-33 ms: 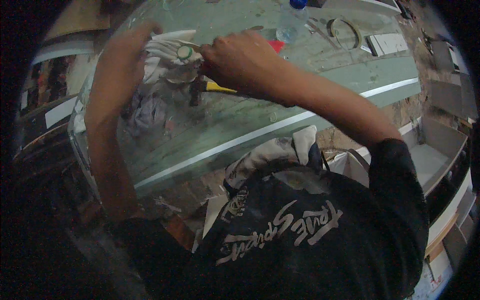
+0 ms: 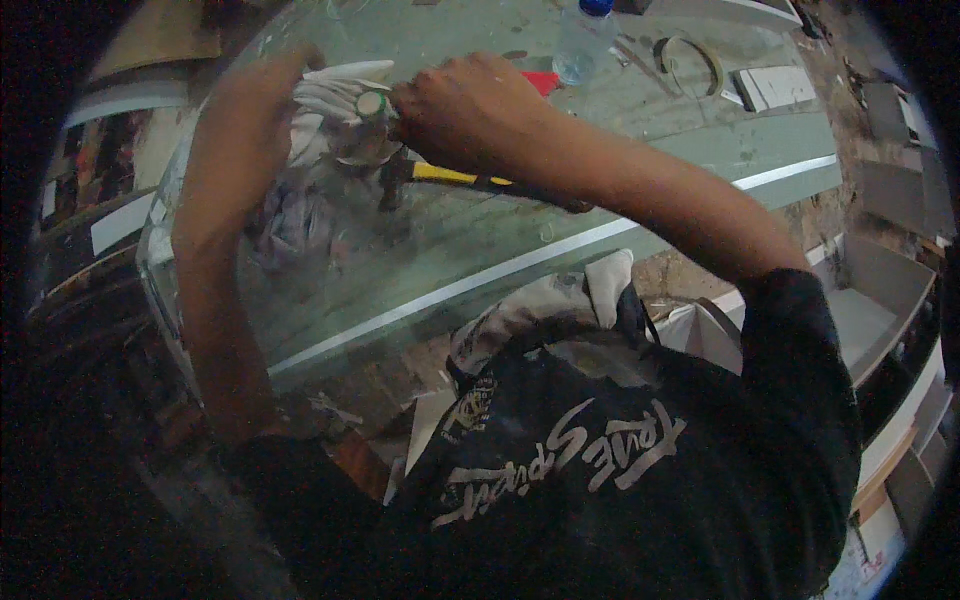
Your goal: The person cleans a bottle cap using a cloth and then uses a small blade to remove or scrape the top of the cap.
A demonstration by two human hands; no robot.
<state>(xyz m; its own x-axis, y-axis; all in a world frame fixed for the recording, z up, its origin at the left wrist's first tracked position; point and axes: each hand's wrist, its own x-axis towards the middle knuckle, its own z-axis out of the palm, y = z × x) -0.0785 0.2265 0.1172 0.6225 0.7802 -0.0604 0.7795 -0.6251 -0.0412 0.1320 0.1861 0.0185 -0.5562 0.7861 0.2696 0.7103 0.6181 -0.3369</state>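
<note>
At the far left of the glass-topped table (image 2: pixel 480 240), my left hand (image 2: pixel 275 95) is closed at a bunched white cloth (image 2: pixel 335 85). Its fingertips are mostly hidden. Beside the cloth's folds shows a round, pale top with a green rim (image 2: pixel 371 104), above a clear, rounded body (image 2: pixel 368 145) like a small bottle or jar. My right hand (image 2: pixel 465 105) is curled into a fist just right of that top; what it holds, if anything, is hidden. Below the right hand lies a tool with a yellow and black handle (image 2: pixel 445 173). Crumpled greyish plastic or cloth (image 2: pixel 295 222) lies nearer me.
A clear bottle with a blue cap (image 2: pixel 585 45) stands beyond my right hand, near a red piece (image 2: pixel 541 83). Farther right are a ring-shaped band (image 2: pixel 715 75) and white flat pieces (image 2: pixel 777 88). A white strip (image 2: pixel 500 268) runs along the table's near side. Open boxes (image 2: pixel 865 310) stand at right.
My right hand has shifted slightly left and away from me, uncovering more of the yellow-handled tool and the clear bottle. My left hand has barely moved.
</note>
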